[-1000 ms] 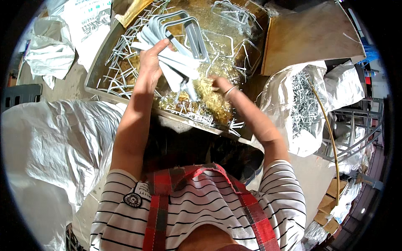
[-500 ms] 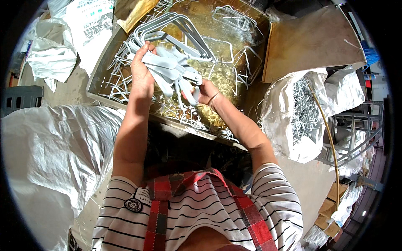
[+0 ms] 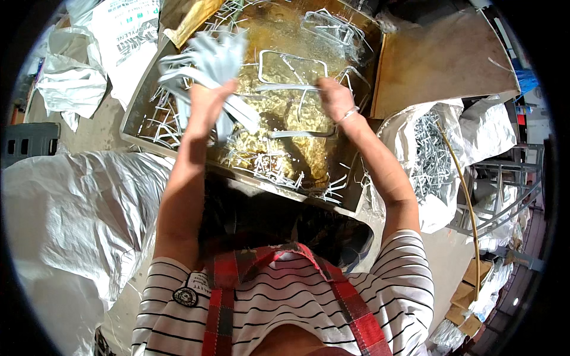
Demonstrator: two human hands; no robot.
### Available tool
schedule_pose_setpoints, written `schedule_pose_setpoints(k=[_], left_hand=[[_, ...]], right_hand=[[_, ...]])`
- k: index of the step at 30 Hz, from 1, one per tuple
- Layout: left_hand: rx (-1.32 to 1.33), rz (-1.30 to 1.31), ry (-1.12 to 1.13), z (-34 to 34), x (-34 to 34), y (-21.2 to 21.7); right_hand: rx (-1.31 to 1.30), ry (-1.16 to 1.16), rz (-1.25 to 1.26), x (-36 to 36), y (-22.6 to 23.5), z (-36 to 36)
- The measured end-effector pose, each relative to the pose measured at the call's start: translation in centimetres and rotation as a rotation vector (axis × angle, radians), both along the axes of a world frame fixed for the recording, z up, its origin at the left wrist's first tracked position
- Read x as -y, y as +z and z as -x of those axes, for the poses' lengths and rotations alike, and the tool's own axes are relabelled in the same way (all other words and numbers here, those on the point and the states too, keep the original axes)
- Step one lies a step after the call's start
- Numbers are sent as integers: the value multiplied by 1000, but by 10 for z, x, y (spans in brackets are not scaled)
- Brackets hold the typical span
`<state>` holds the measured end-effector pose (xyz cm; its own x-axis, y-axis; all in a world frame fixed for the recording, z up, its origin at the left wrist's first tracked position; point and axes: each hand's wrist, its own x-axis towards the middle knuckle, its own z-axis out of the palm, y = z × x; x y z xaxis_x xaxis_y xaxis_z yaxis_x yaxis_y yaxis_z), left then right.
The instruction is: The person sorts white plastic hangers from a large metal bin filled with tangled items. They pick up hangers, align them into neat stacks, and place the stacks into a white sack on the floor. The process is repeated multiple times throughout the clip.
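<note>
My left hand (image 3: pixel 208 104) is closed round a blurred bundle of grey plastic frames (image 3: pixel 219 56), fanned out above the left side of a shallow metal bin (image 3: pixel 243 175). My right hand (image 3: pixel 336 101) is closed on a single grey rectangular frame (image 3: pixel 300 134), which spans the space between my hands over the bin. Yellowish, wet-looking material (image 3: pixel 261 145) covers the bin's floor. Another pale loop-shaped frame (image 3: pixel 291 53) lies in it just beyond my right hand. Thin white-grey offcut strips (image 3: pixel 276 169) are scattered along the near and left sides.
Several frames (image 3: pixel 335 29) lie heaped in the bin's far right corner. A brown board (image 3: pixel 442 62) stands at its right, above an open white sack of grey offcuts (image 3: pixel 430 157) and a long thin rod (image 3: pixel 466 190). Large white sacks (image 3: pixel 83 202) crowd the left.
My hands have moved apart. The left has swung the bundle up and leftward; the right has gone right and farther out, with one frame separated from the bundle.
</note>
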<state>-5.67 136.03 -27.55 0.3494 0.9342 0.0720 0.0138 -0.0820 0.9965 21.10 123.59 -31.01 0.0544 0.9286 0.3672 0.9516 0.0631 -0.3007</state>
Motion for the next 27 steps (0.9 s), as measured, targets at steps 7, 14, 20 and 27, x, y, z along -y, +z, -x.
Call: schedule_pose_setpoints(k=[7, 14, 20, 27], left_hand=[[52, 32, -398, -3, 5, -7], [354, 734, 62, 31, -36, -23], [277, 668, 206, 15, -30, -27], [217, 532, 376, 12, -32, -39]], right_hand=[[-528, 218, 14, -51, 45, 55], [92, -169, 557, -114, -96, -34], [338, -54, 694, -126, -199, -27], [-335, -196, 484, -137, -111, 3]])
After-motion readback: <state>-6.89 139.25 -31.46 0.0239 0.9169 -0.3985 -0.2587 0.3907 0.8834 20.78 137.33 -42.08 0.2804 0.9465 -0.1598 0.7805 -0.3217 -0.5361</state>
